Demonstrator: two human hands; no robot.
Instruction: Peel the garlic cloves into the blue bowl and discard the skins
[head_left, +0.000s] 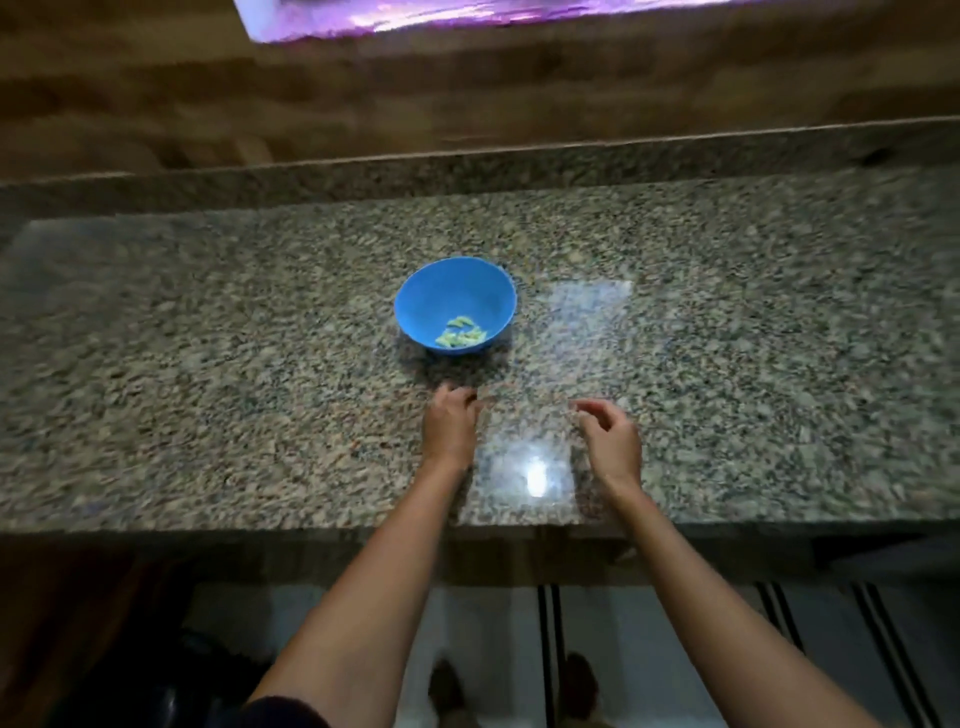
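Several pale yellow-green peeled garlic cloves (460, 332) are lying heaped together at the bottom of the round blue plastic bowl (441, 293). They are looking smooth and skinless as far as the blur lets us tell, and we cannot make out their count. The bowl is sitting upright on the speckled grey-brown granite counter (208, 364). It is just beyond the knuckles of our left hand (449, 428), and further off, forward and to the left, from our right hand (610, 434).

We are holding our left hand palm down at the stone. Its fingers are curling under with the tips hidden, so we cannot tell whether they are pinching anything. We are keeping our right hand beside the left and apart from it, just over the counter. Its fingers are loosely bent, the thumb is standing clear of them, and nothing is showing between. A bright patch of light (535, 475) is glaring off the stone between our two wrists.
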